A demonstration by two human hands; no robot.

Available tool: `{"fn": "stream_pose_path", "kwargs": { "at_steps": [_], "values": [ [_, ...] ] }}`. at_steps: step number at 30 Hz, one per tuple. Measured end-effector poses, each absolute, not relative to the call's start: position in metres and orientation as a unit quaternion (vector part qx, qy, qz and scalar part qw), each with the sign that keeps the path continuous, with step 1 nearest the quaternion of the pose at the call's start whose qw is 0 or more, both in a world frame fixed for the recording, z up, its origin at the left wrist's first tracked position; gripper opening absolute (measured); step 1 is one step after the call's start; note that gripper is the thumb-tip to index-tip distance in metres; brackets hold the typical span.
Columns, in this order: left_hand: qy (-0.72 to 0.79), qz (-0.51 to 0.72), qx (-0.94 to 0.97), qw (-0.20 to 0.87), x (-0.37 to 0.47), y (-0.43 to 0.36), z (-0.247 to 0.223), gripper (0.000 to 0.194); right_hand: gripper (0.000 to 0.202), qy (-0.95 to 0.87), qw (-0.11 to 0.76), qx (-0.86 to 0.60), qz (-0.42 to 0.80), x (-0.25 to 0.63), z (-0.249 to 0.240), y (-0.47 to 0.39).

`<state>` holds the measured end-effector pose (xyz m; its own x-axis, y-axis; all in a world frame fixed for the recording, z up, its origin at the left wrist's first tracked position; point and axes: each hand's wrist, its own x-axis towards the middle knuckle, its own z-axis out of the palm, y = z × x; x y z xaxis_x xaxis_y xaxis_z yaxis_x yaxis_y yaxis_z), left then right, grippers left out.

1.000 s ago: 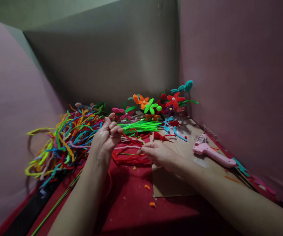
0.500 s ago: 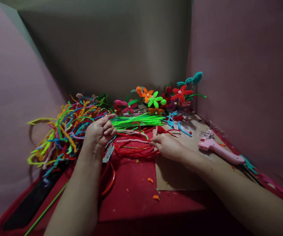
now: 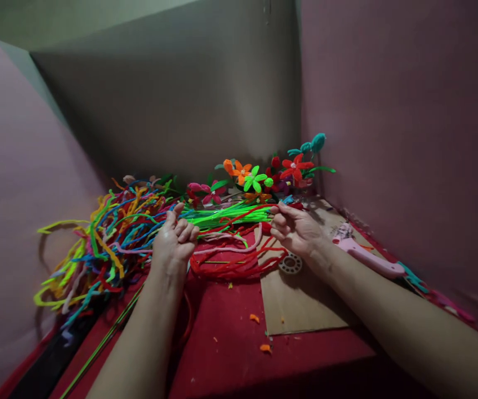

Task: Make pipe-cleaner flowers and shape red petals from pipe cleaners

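My right hand [image 3: 295, 230] pinches one end of a red pipe cleaner [image 3: 245, 211], which stretches leftward over a bundle of bright green pipe cleaners [image 3: 230, 214]. Below lies a loose loop of red pipe cleaners [image 3: 230, 270], with a pink pipe cleaner [image 3: 239, 249] across it. My left hand [image 3: 176, 238] is raised with its fingers curled beside the multicoloured pipe cleaner pile [image 3: 118, 233]; what it may hold is hidden. A pale disc with holes [image 3: 291, 263] lies under my right wrist, on the cardboard [image 3: 301, 305].
Pipe cleaner flowers [image 3: 254, 179] stand along the back wall. A pink glue gun [image 3: 370, 259] lies at the right. Red scissor handles [image 3: 188, 316] are partly behind my left forearm. Orange scraps [image 3: 265, 348] dot the red cloth [image 3: 222, 360]. Green stems [image 3: 101, 343] lie at the left.
My right hand has risen from the red loop, lifting a red pipe cleaner by its end and uncovering the pale disc. My left hand has turned slightly, its fingers still curled. The view has tilted up.
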<state>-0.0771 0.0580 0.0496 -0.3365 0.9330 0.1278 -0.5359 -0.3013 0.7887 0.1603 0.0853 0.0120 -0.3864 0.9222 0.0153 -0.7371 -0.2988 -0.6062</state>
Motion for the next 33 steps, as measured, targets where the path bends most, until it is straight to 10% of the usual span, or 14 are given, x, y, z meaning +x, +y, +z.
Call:
{"fn": "stream_pose_path", "kwargs": {
  "at_steps": [9,33],
  "values": [
    [0.259,0.790,0.249,0.498,-0.061,0.057,0.047,0.030,0.040,-0.349,0.526,-0.116,0.767,0.142,0.001,0.067],
    [0.337,0.621,0.462,0.536,-0.010,0.031,0.041,0.029,0.010,-0.375,0.474,-0.271,0.749,0.127,0.001,0.050]
  ]
}}
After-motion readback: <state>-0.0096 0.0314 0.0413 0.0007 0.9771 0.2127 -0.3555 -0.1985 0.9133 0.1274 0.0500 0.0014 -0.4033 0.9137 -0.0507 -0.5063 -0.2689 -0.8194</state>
